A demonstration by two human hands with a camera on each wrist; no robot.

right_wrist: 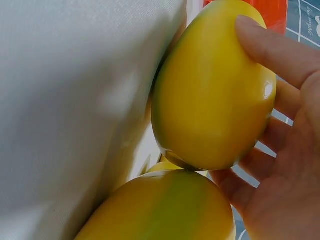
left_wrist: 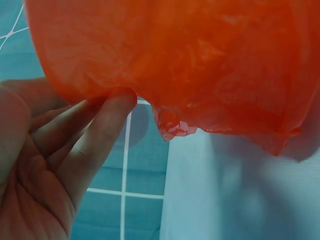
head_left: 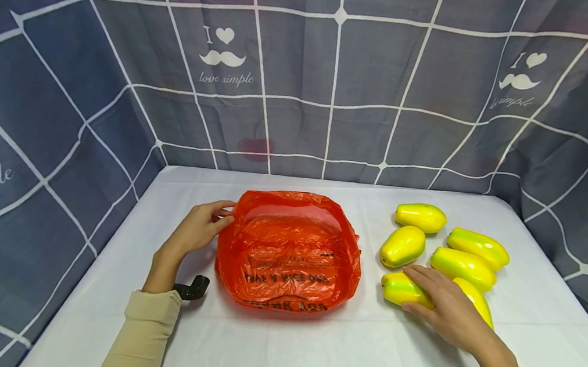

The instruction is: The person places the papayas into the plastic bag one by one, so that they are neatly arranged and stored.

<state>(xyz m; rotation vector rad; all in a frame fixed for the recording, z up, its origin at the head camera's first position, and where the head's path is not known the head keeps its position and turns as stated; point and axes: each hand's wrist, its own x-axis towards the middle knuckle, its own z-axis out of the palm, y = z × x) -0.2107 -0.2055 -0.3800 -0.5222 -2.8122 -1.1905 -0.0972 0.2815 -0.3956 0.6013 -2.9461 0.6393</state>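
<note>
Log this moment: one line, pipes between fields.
left hand: holds red bag at edge | right hand: grips yellow-green fruit | bag: open on table | other fruits: five, right of bag

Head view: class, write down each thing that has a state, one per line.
Red bag: open, nothing visible inside.
Left hand: holds the bag's left rim.
Right hand: grips one yellow fruit.
Five other fruits: lying on white cloth.
Grey curtain: hanging, creased.
</note>
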